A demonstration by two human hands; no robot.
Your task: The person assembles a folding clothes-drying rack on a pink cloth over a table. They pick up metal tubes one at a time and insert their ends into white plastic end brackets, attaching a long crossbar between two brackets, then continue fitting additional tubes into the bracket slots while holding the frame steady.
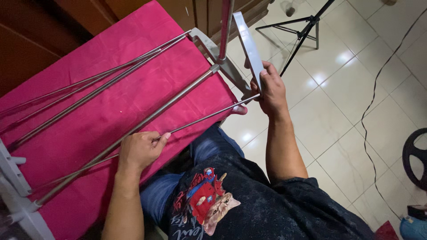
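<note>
Left hand pinches the thin metal rod steady over the pink cloth, while the right hand clasps the grey end bracket, lining up both.

Smooth grey metal rods with a dull sheen lie on matt magenta cloth. Grey plastic end bracket, satin finish. Glossy pale floor tiles reflect light. Worn blue denim jeans.

Thin grey metal rod, slanting, end in grey bracket
</note>
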